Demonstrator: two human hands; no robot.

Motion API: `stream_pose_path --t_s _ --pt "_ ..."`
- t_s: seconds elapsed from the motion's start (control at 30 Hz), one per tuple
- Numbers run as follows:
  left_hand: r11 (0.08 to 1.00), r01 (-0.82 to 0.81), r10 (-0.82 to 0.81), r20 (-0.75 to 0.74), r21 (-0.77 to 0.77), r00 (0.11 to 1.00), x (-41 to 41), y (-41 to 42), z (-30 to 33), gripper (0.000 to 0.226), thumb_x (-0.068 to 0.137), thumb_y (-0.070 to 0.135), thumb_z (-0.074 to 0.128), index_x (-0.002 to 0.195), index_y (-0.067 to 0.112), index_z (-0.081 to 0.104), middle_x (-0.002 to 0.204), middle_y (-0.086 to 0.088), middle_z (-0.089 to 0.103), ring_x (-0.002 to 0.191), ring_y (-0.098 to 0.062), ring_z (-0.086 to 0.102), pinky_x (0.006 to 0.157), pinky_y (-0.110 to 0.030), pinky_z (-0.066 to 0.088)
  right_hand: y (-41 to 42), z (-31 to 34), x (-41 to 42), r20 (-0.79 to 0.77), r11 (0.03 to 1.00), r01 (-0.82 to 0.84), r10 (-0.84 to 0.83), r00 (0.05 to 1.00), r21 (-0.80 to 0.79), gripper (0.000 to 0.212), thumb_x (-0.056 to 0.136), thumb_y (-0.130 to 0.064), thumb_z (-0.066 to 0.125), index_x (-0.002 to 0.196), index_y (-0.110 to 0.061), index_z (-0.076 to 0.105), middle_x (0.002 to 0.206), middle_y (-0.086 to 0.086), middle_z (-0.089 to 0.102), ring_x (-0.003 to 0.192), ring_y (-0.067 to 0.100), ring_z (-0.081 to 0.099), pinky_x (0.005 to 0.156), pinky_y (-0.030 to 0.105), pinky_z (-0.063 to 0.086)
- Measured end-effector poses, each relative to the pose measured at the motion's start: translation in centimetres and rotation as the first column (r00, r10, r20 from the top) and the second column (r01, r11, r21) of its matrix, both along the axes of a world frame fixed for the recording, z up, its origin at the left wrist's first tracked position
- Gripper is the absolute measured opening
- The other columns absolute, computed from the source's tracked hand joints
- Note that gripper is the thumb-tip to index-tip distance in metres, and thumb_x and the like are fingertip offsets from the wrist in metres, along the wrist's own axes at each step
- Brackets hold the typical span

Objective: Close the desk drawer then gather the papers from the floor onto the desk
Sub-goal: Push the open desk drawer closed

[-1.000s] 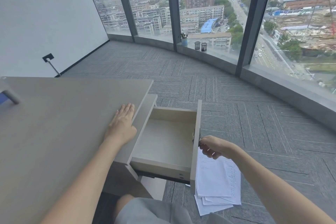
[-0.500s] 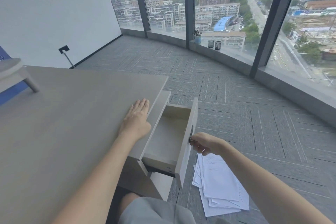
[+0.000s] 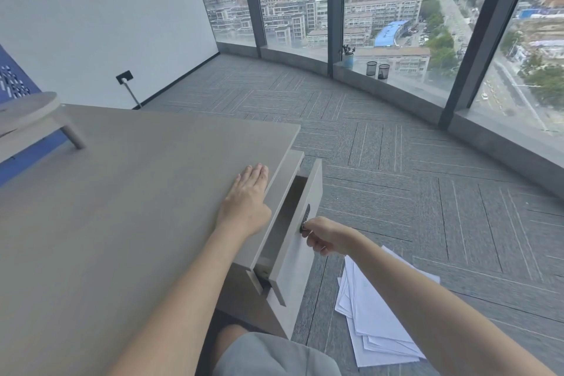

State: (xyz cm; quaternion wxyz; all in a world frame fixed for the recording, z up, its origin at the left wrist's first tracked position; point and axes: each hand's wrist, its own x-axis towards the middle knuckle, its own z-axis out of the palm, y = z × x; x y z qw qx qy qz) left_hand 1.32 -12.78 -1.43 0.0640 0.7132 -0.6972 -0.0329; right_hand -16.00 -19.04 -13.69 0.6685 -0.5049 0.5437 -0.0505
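Pinching the drawer (image 3: 300, 241) handle, the right hand (image 3: 328, 235) holds it a little open at the desk (image 3: 122, 207) edge, the left hand (image 3: 247, 201) lies flat, and papers (image 3: 378, 323) lie on the floor.

My left hand (image 3: 245, 206) lying flat, palm down, fingers straight and together, my right hand (image 3: 325, 235) curled closed, fingertips pinching something small and dark, both forearms bare and extended forward

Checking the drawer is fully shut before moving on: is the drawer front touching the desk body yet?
Apart. The head view shows a dark open gap between the drawer front and the desk; the right hand grips its handle.
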Motion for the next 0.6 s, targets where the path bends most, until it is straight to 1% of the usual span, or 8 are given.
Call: stream_pose_path --t_s 0.1,0.23,0.37,0.5,0.6 --pt "1.0 0.003 -0.003 -0.001 -0.003 1.0 0.0 0.1 0.0 0.084 0.079 0.004 0.039 0.155 0.012 0.005 0.166 -0.002 0.004 0.152 -0.018 0.0 0.124 -0.032 0.0 -0.3 -0.2 0.9 0.01 1.0 -0.011 0.011 1.0 0.0 0.028 0.099 -0.019 0.032 0.074 -0.015 0.044 0.058 0.003 0.038 0.042 0.014 0.03 0.043 0.02 0.018" --pt "1.0 0.002 -0.002 -0.014 -0.008 1.0 -0.1 0.2 0.2 0.084 0.079 0.003 0.039 0.155 0.012 0.006 0.166 -0.002 0.005 0.152 -0.018 0.001 0.124 -0.032 0.001 -0.5 0.0 2.2 0.004 0.999 -0.04 0.04 0.999 -0.008 0.027 0.101 -0.021 0.032 0.076 -0.016 0.044 0.06 0.003 0.04 0.044 0.015 0.031 0.041 0.017 0.021" --pt "1.0 0.003 -0.004 -0.013 -0.011 1.0 0.0 0.3 0.2 0.084 0.079 0.003 0.039 0.155 0.012 0.006 0.166 -0.003 0.005 0.152 -0.019 0.001 0.124 -0.033 0.001 -0.8 -0.3 3.5 0.022 0.999 -0.032 0.032 0.999 0.006 0.027 0.101 -0.023 0.033 0.077 -0.016 0.044 0.06 0.003 0.041 0.044 0.015 0.032 0.042 0.019 0.021" --pt "1.0 0.007 -0.007 -0.013 -0.02 1.0 -0.1 0.3 0.1 0.084 0.079 0.003 0.039 0.155 0.011 0.007 0.166 -0.003 0.005 0.152 -0.019 0.002 0.124 -0.034 0.002 -1.0 -0.6 4.4 0.025 0.999 -0.04 0.04 0.999 0.004 0.026 0.101 -0.022 0.033 0.077 -0.016 0.043 0.06 0.003 0.04 0.043 0.014 0.032 0.042 0.017 0.021" --pt "1.0 0.005 -0.005 -0.004 -0.019 1.0 -0.1 0.3 0.1 0.084 0.078 0.003 0.039 0.155 0.011 0.006 0.166 -0.003 0.005 0.152 -0.019 0.002 0.124 -0.035 0.003 -1.3 -0.7 4.5 0.041 0.999 -0.042 0.041 0.998 0.019 0.029 0.1 -0.021 0.033 0.074 -0.017 0.044 0.059 0.001 0.039 0.038 0.012 0.032 0.04 0.016 0.021"
